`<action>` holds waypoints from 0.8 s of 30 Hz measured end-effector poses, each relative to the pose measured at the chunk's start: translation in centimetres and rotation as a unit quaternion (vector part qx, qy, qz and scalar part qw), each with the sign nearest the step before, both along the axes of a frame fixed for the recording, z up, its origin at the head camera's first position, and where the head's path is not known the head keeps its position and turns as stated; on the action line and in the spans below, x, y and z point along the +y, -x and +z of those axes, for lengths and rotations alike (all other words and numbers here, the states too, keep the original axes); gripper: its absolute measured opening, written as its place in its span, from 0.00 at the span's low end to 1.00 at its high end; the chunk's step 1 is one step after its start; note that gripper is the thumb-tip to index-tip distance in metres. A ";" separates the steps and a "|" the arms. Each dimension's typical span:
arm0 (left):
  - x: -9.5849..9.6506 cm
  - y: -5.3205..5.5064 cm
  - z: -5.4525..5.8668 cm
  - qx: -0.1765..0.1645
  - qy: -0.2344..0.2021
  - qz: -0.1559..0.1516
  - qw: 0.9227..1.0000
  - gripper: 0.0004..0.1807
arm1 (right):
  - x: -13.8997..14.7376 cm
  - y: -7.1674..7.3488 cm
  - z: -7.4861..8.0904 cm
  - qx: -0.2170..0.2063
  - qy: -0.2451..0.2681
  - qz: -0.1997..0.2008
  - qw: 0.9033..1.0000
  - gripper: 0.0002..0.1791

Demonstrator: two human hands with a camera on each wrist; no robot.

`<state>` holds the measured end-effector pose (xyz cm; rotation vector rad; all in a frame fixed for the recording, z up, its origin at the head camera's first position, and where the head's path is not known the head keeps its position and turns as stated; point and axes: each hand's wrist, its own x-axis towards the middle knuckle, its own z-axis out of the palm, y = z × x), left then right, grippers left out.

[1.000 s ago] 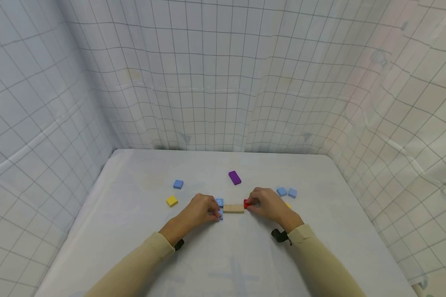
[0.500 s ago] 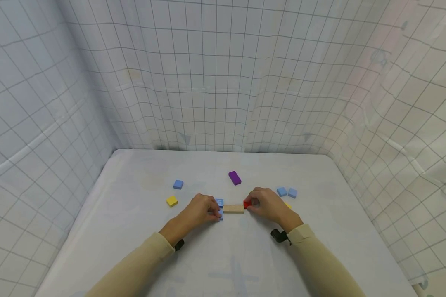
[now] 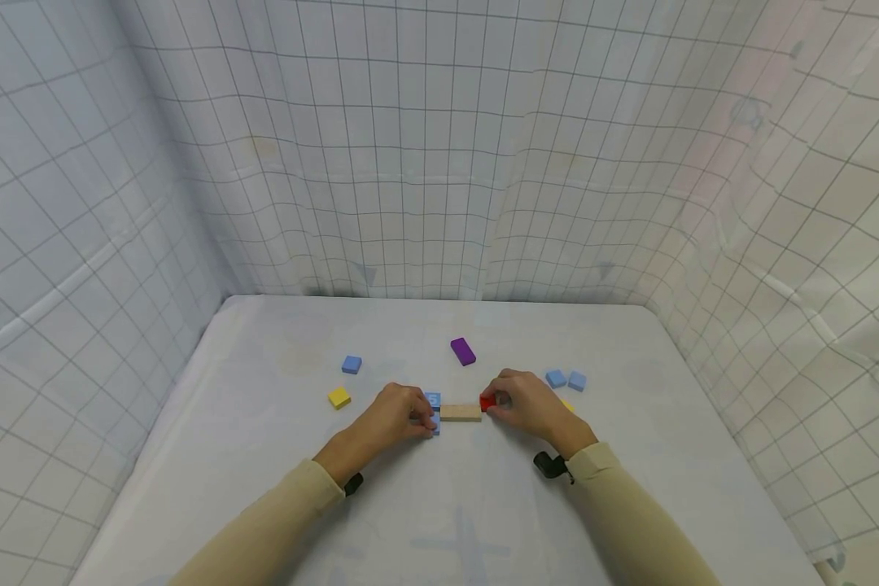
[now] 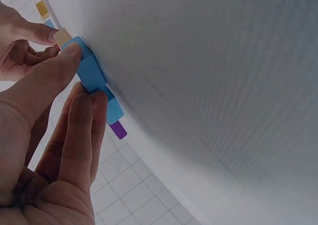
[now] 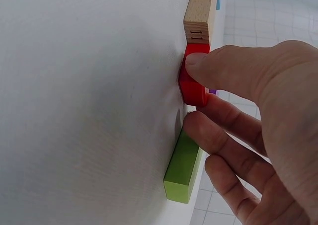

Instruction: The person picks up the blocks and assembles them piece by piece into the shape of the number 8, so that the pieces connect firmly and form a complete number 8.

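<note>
My left hand [image 3: 399,415] pinches a light blue block [image 4: 92,72] between thumb and fingers, at the left end of a plain wooden block [image 3: 461,413]. Just beyond it lies a second blue block marked with a 5 [image 3: 432,400]. My right hand [image 3: 526,403] holds a red block [image 5: 195,76] by thumb and fingertips, right at the wooden block's other end. The wooden block's end face carries two dark marks in the right wrist view. Beside my right fingers lies a green block [image 5: 183,168], mostly hidden by the hand in the head view.
A purple block [image 3: 463,352] lies farther back. To the left are a blue tile [image 3: 352,365] and a yellow tile [image 3: 339,397]. Two blue tiles [image 3: 555,378] sit right, with a yellow piece [image 3: 567,404] partly behind my right hand. Gridded curtains enclose the white table [image 3: 286,342].
My right fingers and the red block have shifted very slightly left toward the wooden block. My left hand and the other blocks stay where they were.
</note>
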<state>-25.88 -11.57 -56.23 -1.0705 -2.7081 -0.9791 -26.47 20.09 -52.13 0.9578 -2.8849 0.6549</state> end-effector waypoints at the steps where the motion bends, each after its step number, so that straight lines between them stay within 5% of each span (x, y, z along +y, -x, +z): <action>1: 0.0 0.1 -0.2 -0.006 0.004 0.004 1.000 0.08 | 0.0 0.0 0.0 0.001 -0.001 0.000 1.000 0.11; 3: 0.0 0.4 -0.6 -0.011 0.010 0.010 1.000 0.09 | 0.0 0.0 0.0 0.004 -0.001 0.001 1.000 0.11; 5: -0.1 -0.2 0.3 0.000 0.026 0.011 1.000 0.08 | 0.0 0.0 -0.1 0.007 -0.003 0.000 1.000 0.11; 7: -0.4 0.8 -1.7 0.014 0.014 0.003 1.000 0.08 | 0.0 0.0 -0.2 0.009 -0.004 0.000 1.000 0.11; 10: -0.3 0.3 -0.9 0.021 -0.001 -0.006 1.000 0.08 | 0.0 0.0 -0.2 0.010 -0.007 -0.001 1.000 0.12; 12: -0.3 0.6 -1.3 0.004 -0.021 -0.009 1.000 0.09 | -0.1 0.0 -0.3 0.010 -0.008 -0.002 1.000 0.12; 15: 0.0 -0.7 1.3 -0.011 -0.011 -0.005 1.000 0.08 | -0.1 0.0 -0.3 0.010 -0.007 -0.002 1.000 0.12; 19: 0.2 -1.5 3.1 -0.022 -0.003 -0.001 1.000 0.08 | -0.1 0.0 -0.2 0.008 -0.004 -0.003 1.000 0.13; 24: -0.2 0.4 -0.5 0.000 -0.004 -0.005 1.000 0.07 | 0.0 -0.2 0.0 0.014 -0.004 -0.002 1.000 0.13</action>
